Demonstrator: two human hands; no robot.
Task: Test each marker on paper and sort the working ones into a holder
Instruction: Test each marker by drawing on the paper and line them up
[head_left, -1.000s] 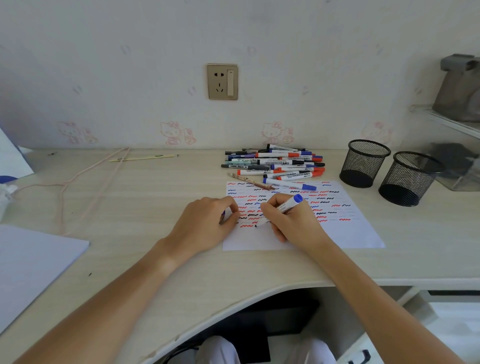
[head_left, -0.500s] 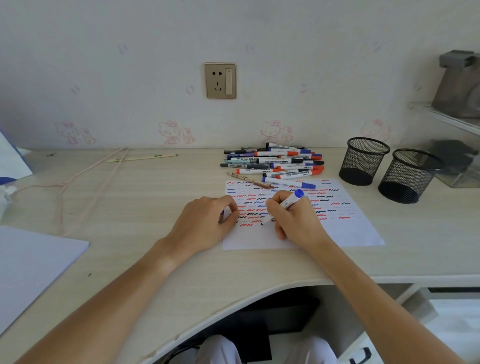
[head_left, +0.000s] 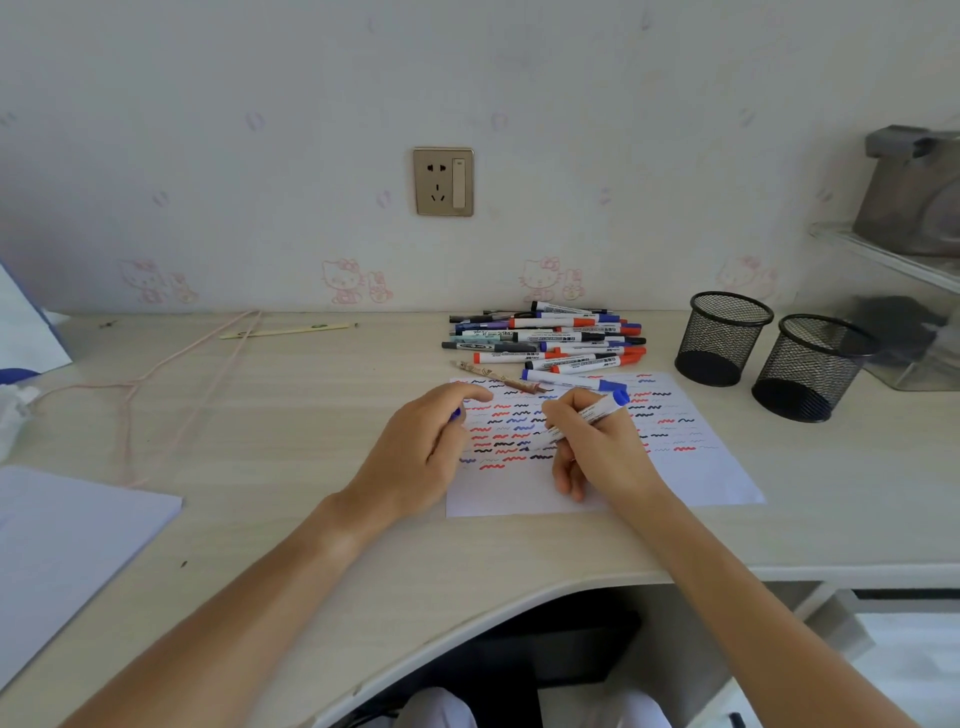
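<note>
1. Since a moment ago, little moved: right hand (head_left: 597, 452) still pinching blue-ended marker (head_left: 592, 415), tip on paper (head_left: 701, 467) at squiggles.
2. Left hand (head_left: 421, 452) curled round blue cap (head_left: 456, 414), resting on paper's left edge.
3. Marker pile (head_left: 545, 340) just beyond paper, far side of surface (head_left: 285, 415).
4. Two mesh holders (head_left: 727, 338) right, well apart from hands.
</note>
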